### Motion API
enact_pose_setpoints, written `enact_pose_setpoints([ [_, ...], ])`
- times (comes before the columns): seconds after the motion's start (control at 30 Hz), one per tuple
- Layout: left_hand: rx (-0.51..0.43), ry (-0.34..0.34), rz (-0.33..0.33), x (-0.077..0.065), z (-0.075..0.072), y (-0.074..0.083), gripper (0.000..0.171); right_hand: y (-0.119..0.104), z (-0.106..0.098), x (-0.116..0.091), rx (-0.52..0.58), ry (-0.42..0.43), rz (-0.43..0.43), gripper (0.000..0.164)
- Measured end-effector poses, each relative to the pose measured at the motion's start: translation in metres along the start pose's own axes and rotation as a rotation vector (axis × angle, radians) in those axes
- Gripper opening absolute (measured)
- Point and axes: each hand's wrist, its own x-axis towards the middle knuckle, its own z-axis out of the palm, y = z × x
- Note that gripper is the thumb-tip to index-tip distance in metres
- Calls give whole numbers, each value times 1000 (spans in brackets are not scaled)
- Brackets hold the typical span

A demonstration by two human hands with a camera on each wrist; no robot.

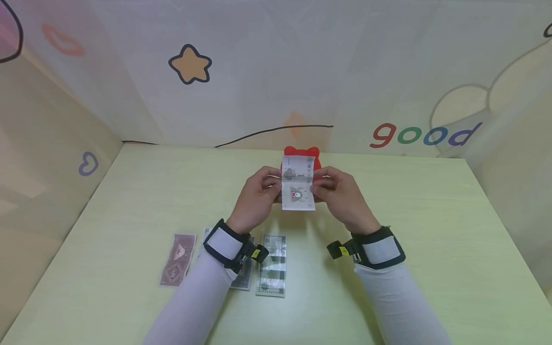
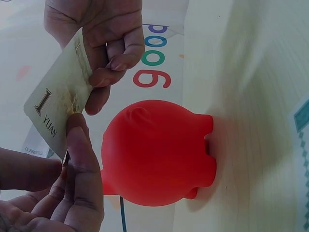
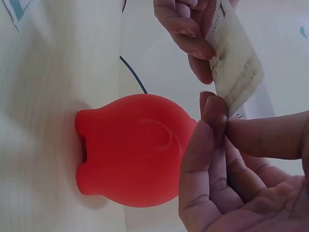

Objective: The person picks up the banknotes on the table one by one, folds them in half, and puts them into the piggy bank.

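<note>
Both hands hold a one-yuan banknote [image 1: 298, 191] up in front of a red piggy bank [image 2: 157, 154]. A crease crosses the middle of the note in the head view. My left hand [image 1: 255, 197] pinches its left edge between thumb and fingers. On the opposite edge, my right hand [image 1: 346, 197] grips it the same way. In the left wrist view the back of the note shows "1 YUAN". The piggy bank stands on the table behind the note, which hides most of it in the head view.
To the left on the table [image 1: 431, 239] lie a reddish-brown banknote [image 1: 178, 260], a bluish-grey one [image 1: 242, 278] partly under my left wrist, and a green one [image 1: 271, 266]. A printed wall [image 1: 276, 72] rises behind the table's far edge.
</note>
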Motion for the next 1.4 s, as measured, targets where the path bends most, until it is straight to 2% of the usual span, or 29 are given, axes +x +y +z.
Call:
enact_pose_setpoints([
  [0.3,-11,1,12,1,0,-3,23,2,1,1,7,1,-7,30],
  [0.67,20,22,14,0,1,-3,18,4,0,1,15,-10,-29,28],
  [0.83,3,22,-4,0,1,-2,21,5,-1,0,21,-29,-55,23],
  [1.2,9,22,-46,-1,1,-1,26,3,-1,1,58,-28,8,31],
  [1.4,41,30,-51,-2,0,-1,29,2,-1,0,42,-44,-7,35],
])
